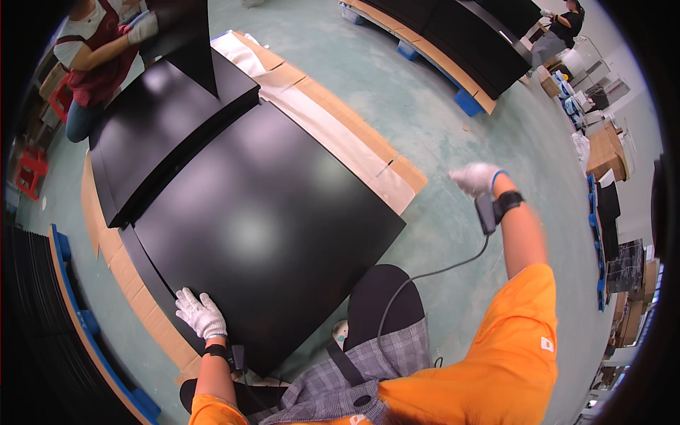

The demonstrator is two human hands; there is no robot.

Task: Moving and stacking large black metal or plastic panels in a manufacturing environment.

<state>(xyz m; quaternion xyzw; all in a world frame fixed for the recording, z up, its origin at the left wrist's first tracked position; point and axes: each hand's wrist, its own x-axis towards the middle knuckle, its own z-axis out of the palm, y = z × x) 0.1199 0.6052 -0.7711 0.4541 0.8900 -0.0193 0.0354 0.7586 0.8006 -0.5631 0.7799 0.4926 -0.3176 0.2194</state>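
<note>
A large matte black panel (283, 205) lies flat in front of me, on top of another panel whose edge shows along the left. My left hand (202, 314), in a white knit glove, rests on its near left edge with the fingers spread. Out to the right, above the floor and apart from the panel, is my right hand (477, 178) in a white glove. Motion smears its fingers, so I cannot make out anything in them. Each of my wrists wears a black strap with a small dark device, and a cable hangs from the right one.
Cardboard sheets (368, 145) stick out under the panels. Beyond my panel is a second black stack (170, 120), where a gloved co-worker (99, 53) holds an upright black panel. Pallets with black panels stand at left and far right. Another person (563, 32) is at the back.
</note>
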